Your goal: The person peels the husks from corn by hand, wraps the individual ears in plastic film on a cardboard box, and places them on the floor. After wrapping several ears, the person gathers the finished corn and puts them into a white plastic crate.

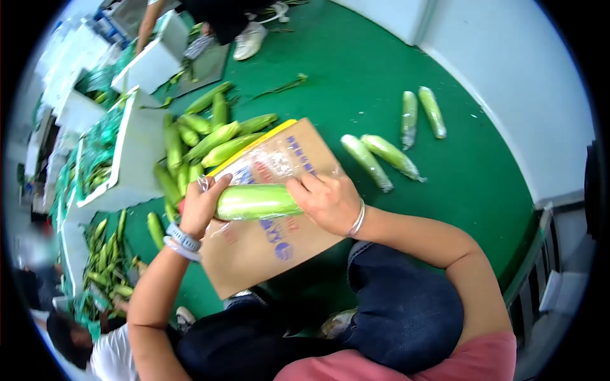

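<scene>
A green ear of corn (257, 202) in shiny clear film lies sideways between my two hands, above a brown cardboard sheet (254, 254) with blue and red print. My left hand (204, 206) grips its left end, thumb on top. At its right end, the fingers of my right hand (327, 200) are pinched together on the film. Beyond the cardboard's left side is a pile of unwrapped green corn (216, 136). On the green floor to the right lie several film-wrapped ears, one of them (366, 162) close to the cardboard.
White foam boxes (136, 149) with green netting line the left. Loose corn (105, 260) lies at lower left, near a person in a white shirt (114, 355). Another person's shoe (250, 41) is at the top. A white wall (508, 82) bounds the right.
</scene>
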The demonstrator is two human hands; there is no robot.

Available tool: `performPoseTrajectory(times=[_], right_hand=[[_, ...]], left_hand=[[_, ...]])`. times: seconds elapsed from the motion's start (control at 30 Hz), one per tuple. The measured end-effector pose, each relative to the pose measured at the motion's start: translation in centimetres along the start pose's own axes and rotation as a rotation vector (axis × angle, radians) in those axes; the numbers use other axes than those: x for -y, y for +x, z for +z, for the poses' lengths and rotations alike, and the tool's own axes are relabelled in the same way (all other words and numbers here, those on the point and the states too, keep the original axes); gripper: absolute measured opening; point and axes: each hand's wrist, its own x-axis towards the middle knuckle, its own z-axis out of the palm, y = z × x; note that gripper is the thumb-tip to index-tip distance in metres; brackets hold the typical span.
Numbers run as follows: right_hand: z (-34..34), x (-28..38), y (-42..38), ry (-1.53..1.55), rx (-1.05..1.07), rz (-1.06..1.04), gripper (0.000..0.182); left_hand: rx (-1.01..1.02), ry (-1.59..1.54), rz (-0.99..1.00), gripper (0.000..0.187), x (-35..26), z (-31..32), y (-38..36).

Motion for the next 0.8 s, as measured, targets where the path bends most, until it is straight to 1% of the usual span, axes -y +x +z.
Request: performPoseTrajectory(times=[0.03,0.1,0.13,0.17,0.2,0.23,0.3,0.33,0.37,0.4,0.43,0.47,0.5,0.53,0.57,0.6,0.63,0.7,0.73,0.77,0.8], right_hand=[[0.5,-2.2,0.0,-0.082,-0.121,-0.162,0.018],[-1.9,-4.7,0.9,-0.126,-0.196,-0.29,0.015],[-1.4,-5.5,1.0,-0.161,-0.327,-0.276,0.015],[-0.7,-6.8,0.4,-0.121,-0.282,-0.239,0.016],[0.5,-8.5,-0.5,-0.064,-0.246,-0.208,0.018],[1.9,-10.1,-2.1,0.013,-0.189,-0.106,0.022],[3.9,-12.9,-5.9,0.134,-0.048,0.23,0.021],[4.3,-14.7,-8.4,0.07,-0.007,0.438,0.023],[3.7,-15.5,-9.2,0.211,-0.079,0.662,0.02],[3.9,-17.3,-11.1,0.127,-0.115,0.894,0.026],[3.9,-19.5,-12.7,-0.002,-0.119,1.074,0.036],[4.1,-22.1,-14.6,-0.118,-0.074,1.212,0.041],[4.1,-24.6,-16.0,-0.239,-0.035,1.344,0.046],[4.0,-26.4,-16.5,-0.24,-0.04,1.34,0.046],[3.8,-27.9,-16.9,-0.298,0.002,1.433,0.053],[3.6,-29.6,-17.5,-0.36,0.05,1.526,0.06],[4.0,-31.9,-18.8,-0.369,0.053,1.522,0.06],[5.8,-35.8,-21.2,-0.28,-0.101,1.331,0.067],[5.9,-35.9,-19.3,-0.295,0.122,1.383,0.071],[6.1,-34.5,-17.2,-0.45,0.143,1.131,0.068],[6.2,-32.5,-14.2,-0.589,0.158,0.867,0.064]], left_hand=[[0.174,0.069,-0.055,0.048,-1.6,0.3,-0.3],[0.824,0.198,-0.416,0.079,-3.5,1.9,0.2],[1.063,-0.079,-0.551,0.084,-2.3,3.6,0.5],[1.272,-0.38,-0.678,0.089,-0.6,5.6,0.4],[1.349,-0.621,-0.66,0.09,0.5,7.8,0.3],[1.409,-0.857,-0.625,0.09,0.8,9.7,0.4],[1.269,-0.808,-0.536,0.088,-0.5,11.3,1.6],[1.175,-0.695,-0.354,0.083,-0.7,11.1,3.0],[0.973,-0.498,-0.125,0.07,-2.1,8.9,4.3],[0.773,-0.405,0.024,0.053,-1.6,7.3,7.6],[0.448,-0.35,0.216,0.034,0.4,5.6,11.3],[0.069,0.037,0.434,0.025,1.9,3.0,15.5],[-0.244,0.478,0.598,0.025,3.7,0.3,18.7],[-0.312,0.827,0.451,0.038,6.3,-1.9,21.9],[-0.241,1.018,0.335,0.051,8.8,-3.5,24.8],[-0.076,1.157,0.085,0.068,9.1,-3.9,26.0],[-0.073,1.148,0.085,0.068,10.5,-3.7,27.4],[0.098,1.171,0.122,0.076,13.5,-2.9,30.1],[0.054,1.147,0.101,0.077,12.5,-2.5,29.6],[0.068,1.153,0.097,0.077,12.5,-2.8,29.5],[0.094,1.101,0.157,0.075,12.3,-3.2,29.4]])
